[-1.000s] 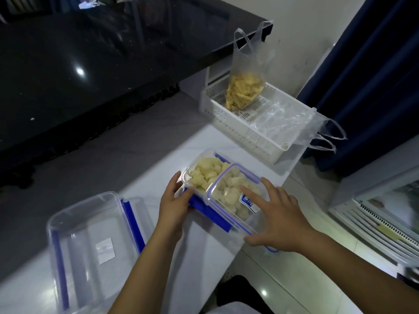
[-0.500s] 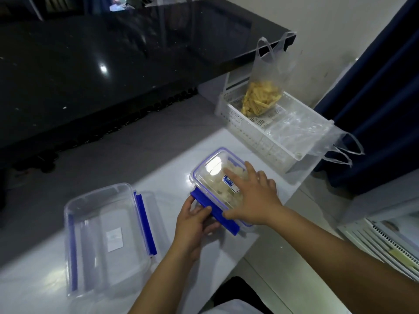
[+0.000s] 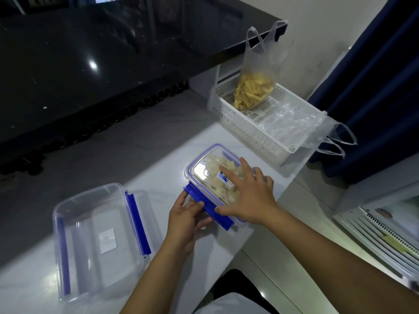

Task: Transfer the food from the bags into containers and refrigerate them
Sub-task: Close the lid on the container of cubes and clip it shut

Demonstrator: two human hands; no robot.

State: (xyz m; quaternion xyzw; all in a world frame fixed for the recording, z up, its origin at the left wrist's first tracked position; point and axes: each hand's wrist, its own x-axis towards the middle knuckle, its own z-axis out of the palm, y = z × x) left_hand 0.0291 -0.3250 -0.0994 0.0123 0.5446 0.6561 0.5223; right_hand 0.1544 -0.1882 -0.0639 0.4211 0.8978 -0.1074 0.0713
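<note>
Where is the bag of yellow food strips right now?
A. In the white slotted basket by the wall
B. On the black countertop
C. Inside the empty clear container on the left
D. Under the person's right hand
A: the bag of yellow strips stands in the white basket by the wall.

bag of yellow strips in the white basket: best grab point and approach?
Grip the bag of yellow strips by its two loop handles, which stand up above the food, coming down from above. The bag sits upright at the far end of the white basket, whose walls block a side approach to the body, and the thin film there would likely crush the strips.
</note>
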